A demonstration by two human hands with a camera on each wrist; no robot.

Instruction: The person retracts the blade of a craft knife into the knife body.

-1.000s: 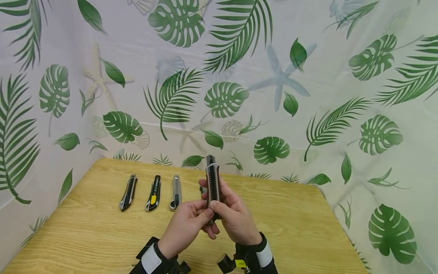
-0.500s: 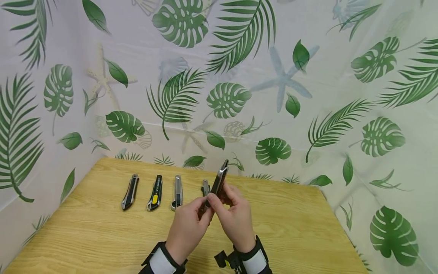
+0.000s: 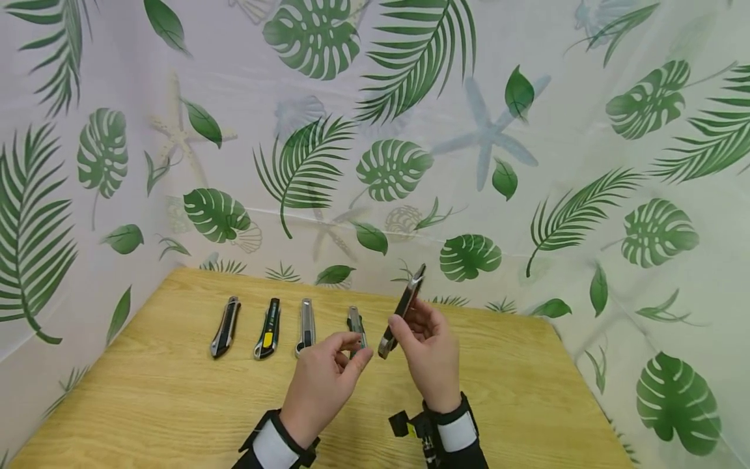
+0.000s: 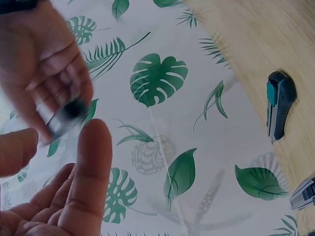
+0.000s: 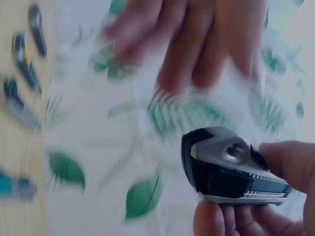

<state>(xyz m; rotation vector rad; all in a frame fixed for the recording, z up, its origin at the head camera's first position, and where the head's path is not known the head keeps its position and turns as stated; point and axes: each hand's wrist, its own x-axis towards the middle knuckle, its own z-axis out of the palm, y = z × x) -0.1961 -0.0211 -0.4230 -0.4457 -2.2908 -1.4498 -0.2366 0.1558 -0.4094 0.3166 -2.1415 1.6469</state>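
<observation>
My right hand [image 3: 433, 352] holds a black and silver utility knife [image 3: 402, 314], tilted with its blade end up and away. In the right wrist view the knife [image 5: 231, 169] shows its dark rear end, a round metal hole and a ridged slider track, pinched between thumb and fingers. To its left, my left hand [image 3: 322, 374] is apart from the knife, fingers loosely bent and nothing in them. Behind the left fingers lies a teal and dark utility knife [image 3: 352, 318], partly hidden in the head view; the left wrist view shows this teal knife [image 4: 279, 105] whole.
More utility knives lie in a row on the wooden table [image 3: 146, 391]: a black and silver one [image 3: 225, 327], one with a yellow slider [image 3: 267, 331] and a silver one [image 3: 306, 322]. A leaf-printed cloth [image 3: 398, 163] hangs behind the table.
The knife was held in both hands and turned from upright to edge-on. My left hand has let go of it, and my right hand has carried it to the right.
</observation>
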